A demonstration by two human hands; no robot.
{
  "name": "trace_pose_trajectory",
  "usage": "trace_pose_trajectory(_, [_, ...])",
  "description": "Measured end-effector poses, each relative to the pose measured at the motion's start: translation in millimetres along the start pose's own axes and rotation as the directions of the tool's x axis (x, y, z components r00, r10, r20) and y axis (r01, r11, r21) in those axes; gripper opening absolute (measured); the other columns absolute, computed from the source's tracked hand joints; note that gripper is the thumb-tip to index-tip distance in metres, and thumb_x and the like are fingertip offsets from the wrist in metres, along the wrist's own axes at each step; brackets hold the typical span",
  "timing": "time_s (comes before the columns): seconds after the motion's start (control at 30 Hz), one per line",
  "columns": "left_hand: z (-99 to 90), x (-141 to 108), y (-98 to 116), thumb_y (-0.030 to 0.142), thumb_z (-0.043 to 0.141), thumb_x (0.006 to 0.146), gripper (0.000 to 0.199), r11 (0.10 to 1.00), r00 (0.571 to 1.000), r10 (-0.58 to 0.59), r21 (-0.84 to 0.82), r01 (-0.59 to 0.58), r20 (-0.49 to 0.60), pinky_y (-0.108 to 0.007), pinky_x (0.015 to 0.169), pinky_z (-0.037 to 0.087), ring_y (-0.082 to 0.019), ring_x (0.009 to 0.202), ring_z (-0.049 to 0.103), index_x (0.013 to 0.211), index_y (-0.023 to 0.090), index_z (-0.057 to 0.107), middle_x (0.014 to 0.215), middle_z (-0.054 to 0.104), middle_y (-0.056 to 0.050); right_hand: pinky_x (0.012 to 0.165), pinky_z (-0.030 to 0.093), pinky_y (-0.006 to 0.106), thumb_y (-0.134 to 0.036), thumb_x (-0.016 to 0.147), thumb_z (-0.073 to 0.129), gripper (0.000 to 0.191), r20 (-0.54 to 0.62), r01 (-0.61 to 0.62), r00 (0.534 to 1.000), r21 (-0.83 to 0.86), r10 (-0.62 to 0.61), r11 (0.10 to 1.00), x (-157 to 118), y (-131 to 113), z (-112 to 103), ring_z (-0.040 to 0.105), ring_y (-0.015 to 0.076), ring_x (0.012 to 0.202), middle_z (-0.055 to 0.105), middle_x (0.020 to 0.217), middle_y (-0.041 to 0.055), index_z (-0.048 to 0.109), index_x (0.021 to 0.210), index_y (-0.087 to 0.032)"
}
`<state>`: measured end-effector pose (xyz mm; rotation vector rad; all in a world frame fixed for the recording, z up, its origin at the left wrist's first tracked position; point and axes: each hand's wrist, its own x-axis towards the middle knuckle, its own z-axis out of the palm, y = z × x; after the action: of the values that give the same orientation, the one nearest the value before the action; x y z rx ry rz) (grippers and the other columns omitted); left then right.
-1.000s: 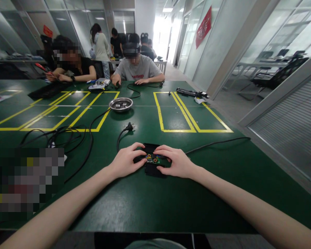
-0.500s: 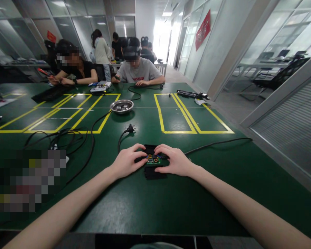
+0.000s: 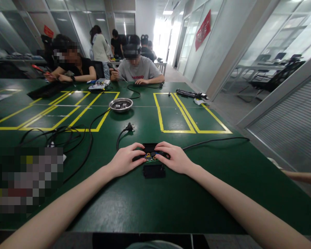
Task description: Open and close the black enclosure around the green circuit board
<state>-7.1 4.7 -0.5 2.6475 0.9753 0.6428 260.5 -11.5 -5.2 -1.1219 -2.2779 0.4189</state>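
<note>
A small green circuit board (image 3: 151,158) with round copper-coloured coils lies between my hands, in front of a black open case part (image 3: 149,147). My left hand (image 3: 125,159) is closed on the board's left end, thumb low and fingers above. From the right, my right hand (image 3: 174,157) grips the other end, its thumb at a coil. Nearer to me, a flat black cover (image 3: 154,171) lies on the green table (image 3: 155,200). Black cables run out beside both hands, and a power plug (image 3: 130,127) rests beyond my left hand.
A metal bowl (image 3: 121,105) holding small metal parts stands farther back. Coiled black cables (image 3: 64,135) lie at the left. A black tool-like object (image 3: 191,94) is at the back right. Two people sit across the table; another person's arm (image 3: 302,177) shows at the right edge.
My right thumb has moved up from the black cover onto the board, leaving the cover uncovered. Another person's arm has appeared at the right edge.
</note>
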Motion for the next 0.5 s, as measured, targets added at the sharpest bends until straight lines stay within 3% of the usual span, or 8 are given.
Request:
trace_pose_trajectory(0.27, [-0.6, -0.9, 0.2, 0.036, 0.062, 0.101, 0.023, 1.0, 1.0, -0.006, 0.004, 0.006, 0.007, -0.034, 0.093, 0.06, -0.021, 0.103, 0.074, 0.11, 0.023, 0.078, 0.13, 0.068, -0.008, 0.096, 0.061, 0.044, -0.046, 0.098, 0.062, 0.041, 0.049, -0.023, 0.998, -0.098, 0.028, 0.995, -1.7, -0.2, 3.8, 0.075, 0.0276, 0.108, 0.067, 0.139, 0.0098, 0.071, 0.131, -0.023])
trace_pose_trajectory(0.5, [-0.6, -1.9, -1.1, 0.037, 0.062, 0.102, 0.023, 1.0, 1.0, -0.002, 0.004, 0.002, 0.002, -0.033, 0.091, 0.059, -0.021, 0.101, 0.073, 0.109, 0.024, 0.079, 0.132, 0.066, -0.008, 0.102, 0.059, 0.048, -0.044, 0.097, 0.063, 0.049, 0.0, -0.015, 1.0, -0.062, 0.015, 0.998, -4.8, 1.3, 3.8, 0.069, 0.0295, 0.123, 0.061, 0.149, 0.0099, 0.061, 0.142, -0.026])
